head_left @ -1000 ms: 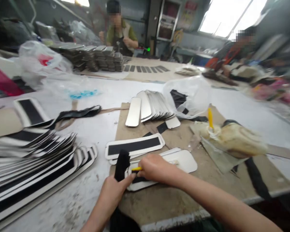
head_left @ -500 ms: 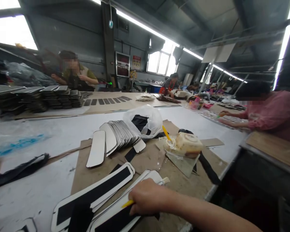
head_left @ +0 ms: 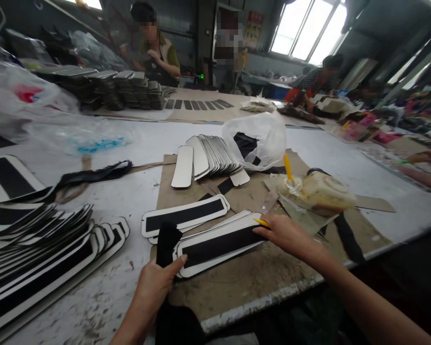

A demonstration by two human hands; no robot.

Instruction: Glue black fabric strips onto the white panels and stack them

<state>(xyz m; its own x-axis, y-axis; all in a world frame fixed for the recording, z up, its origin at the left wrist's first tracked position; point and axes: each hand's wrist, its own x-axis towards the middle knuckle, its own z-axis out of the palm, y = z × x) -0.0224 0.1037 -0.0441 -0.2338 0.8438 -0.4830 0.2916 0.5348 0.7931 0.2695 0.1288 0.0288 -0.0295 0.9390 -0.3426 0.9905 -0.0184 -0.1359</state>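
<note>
- Left hand: thumb laid on the near-left end of the white panel; the other fingers are partly hidden beside a black cloth strip, so cannot tell whether they clamp anything.
- White panel: long, flat, rounded corners, thin dark edge line; a matte black band runs lengthwise down its middle, leaving a white border. It lies tilted across the brown sheet, over other white pieces, between the hands.
- Right hand: fingers closed around a yellow stick, its end poking out leftward; hand is at the panel's right end.
- Left side: large stack of similar banded panels, edges staggered.
- Just beyond the white panel: banded pair, overlapping.
- Farther: fanned plain white pieces; to the right, a translucent bag with black material inside, and a yellowish container.
- Across the table: a person, hands raised.
</note>
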